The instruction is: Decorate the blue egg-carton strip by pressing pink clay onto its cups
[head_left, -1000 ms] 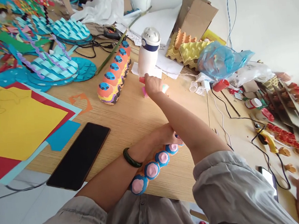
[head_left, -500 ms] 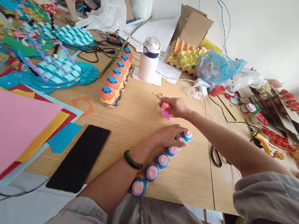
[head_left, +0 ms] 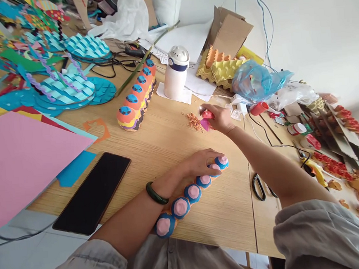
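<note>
My left hand [head_left: 200, 162] rests on a painted egg-carton strip [head_left: 189, 196] with blue bumps and pink tops, its fingers curled over the far end near the table's front edge. A dark green bangle [head_left: 155, 193] sits on that wrist. My right hand [head_left: 218, 117] is further out on the table, closed around a small red and pink object [head_left: 206, 120]. A little heap of orange crumbs [head_left: 193, 120] lies just left of that hand.
A black phone [head_left: 92, 193] lies at the left front beside a pink paper sheet [head_left: 16, 155]. An orange egg-carton strip with blue tops [head_left: 136, 98], a white bottle [head_left: 176, 72], scissors [head_left: 260, 186], yellow egg cartons [head_left: 223, 64] and a blue bag [head_left: 256, 80] surround the hands.
My right hand drew back from beside the white bottle toward the middle of the table, holding the red and pink object. A pink sheet came in over the coloured papers at left.
</note>
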Available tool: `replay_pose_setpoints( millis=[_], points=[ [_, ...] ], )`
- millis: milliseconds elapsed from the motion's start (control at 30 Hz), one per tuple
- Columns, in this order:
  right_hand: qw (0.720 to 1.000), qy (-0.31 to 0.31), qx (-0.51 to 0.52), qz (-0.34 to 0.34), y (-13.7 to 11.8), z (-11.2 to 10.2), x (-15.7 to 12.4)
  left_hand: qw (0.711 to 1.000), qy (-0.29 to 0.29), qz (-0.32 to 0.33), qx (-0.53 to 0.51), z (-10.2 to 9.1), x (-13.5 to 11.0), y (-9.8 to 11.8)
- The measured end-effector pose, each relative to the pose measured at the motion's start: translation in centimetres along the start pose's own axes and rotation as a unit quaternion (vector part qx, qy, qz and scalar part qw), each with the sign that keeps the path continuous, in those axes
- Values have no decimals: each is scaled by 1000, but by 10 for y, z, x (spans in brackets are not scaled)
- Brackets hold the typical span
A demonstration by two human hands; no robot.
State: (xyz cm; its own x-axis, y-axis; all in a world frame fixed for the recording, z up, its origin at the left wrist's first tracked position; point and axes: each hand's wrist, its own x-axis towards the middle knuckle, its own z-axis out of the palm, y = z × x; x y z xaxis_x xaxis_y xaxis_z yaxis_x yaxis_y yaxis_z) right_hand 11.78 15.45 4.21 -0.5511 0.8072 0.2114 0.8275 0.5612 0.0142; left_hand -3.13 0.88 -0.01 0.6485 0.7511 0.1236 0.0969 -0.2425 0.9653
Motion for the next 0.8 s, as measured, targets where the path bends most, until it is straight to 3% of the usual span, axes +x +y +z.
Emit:
replay_pose_setpoints(
  millis=[133, 200, 367, 500, 600, 700, 800],
  points=[
    [992, -93, -3, -82, 5, 12, -24, 1000, 8, -8, -15, 1, 1, -3],
    [990, -105, -39, -89, 2, 22, -22, 1000, 7, -11, -16, 0, 1, -1],
    [996, -59, -46, -42, -1, 27, 6, 998, -6, -56, -5, -5, 0, 8],
    [1000, -14, 18, -8, 14, 8, 8, 1000, 12, -9, -14, -3, 0, 3],
    [990, 19, 39, 131, 38, -4, -5, 999, 25, 8, -20, 2, 0, -6],
    [936, 69, 66, 340, 68, -6, -25, 999, 26, -18, -26, 6, 1, -12],
    [906, 76, 69, 411, 91, 3, -45, 998, 33, -41, -28, 6, 2, -14]
  ],
)
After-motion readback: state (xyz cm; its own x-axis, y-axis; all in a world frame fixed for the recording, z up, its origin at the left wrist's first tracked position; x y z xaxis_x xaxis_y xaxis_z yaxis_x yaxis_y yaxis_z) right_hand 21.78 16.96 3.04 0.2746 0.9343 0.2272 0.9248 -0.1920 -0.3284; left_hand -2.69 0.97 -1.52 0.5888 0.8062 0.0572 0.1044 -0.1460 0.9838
